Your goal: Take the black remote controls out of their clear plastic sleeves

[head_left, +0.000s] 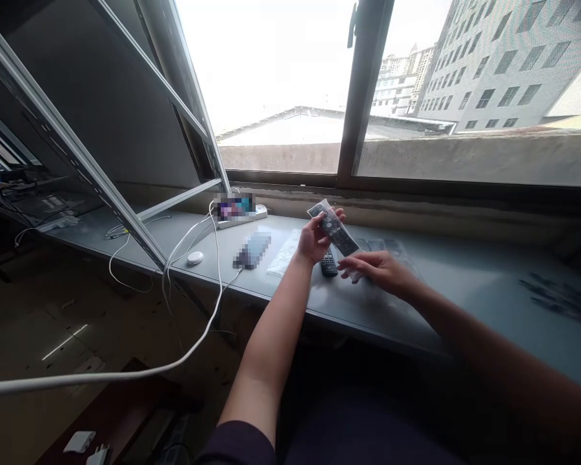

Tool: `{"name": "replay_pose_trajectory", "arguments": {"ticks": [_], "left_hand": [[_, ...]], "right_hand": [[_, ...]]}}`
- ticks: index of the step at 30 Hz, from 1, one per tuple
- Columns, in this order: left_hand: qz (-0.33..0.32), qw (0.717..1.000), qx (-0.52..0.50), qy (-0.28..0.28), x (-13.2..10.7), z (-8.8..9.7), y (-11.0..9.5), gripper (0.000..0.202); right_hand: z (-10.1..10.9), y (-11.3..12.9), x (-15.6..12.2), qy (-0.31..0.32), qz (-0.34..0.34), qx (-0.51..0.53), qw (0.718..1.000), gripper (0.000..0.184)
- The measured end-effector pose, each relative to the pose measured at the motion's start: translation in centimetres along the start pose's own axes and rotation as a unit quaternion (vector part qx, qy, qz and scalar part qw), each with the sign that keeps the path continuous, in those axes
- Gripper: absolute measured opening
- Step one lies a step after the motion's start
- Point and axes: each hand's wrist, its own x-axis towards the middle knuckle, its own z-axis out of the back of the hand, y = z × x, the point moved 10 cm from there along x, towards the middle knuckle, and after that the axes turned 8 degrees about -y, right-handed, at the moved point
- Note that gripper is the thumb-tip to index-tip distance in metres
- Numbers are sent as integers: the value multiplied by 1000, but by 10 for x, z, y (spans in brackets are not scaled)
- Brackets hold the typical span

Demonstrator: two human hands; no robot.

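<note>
A dark remote control in a clear plastic sleeve is held up at a slant above the table. My left hand is wrapped round its upper part, fingers closed. At the lower end, my right hand pinches the sleeve's edge between thumb and fingers. Below them a bare black remote lies on the table, partly hidden by my hands. Clear plastic bags lie to the left of my left wrist. More wrapped dark items rest behind my right hand, partly covered.
The grey table runs under a window. On its left are a phone on a cable, a round white object and a power strip. A white cable hangs past a metal frame. Dark slim items lie far right.
</note>
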Motion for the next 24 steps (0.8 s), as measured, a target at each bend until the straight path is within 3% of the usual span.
{"name": "replay_pose_trajectory", "arguments": {"ticks": [11,15,17,20,24], "left_hand": [[-96,973,-130,-163,11,52,-20,42],[-133,958,-147,-205,11,67,-28,43],[-131,964,-122,-195,12,63,-30,45],[-89,987,-42,-127,13,40,-22,47],[-11,996,92,-12,7,3,10,43]], "right_hand": [[15,8,0,-48,8,0,999,64],[46,8,1,-157,23,11,987,66],[66,6,0,-228,33,11,973,63],[85,-2,0,-300,23,18,954,55],[73,-17,7,-259,-31,37,965,68]]}}
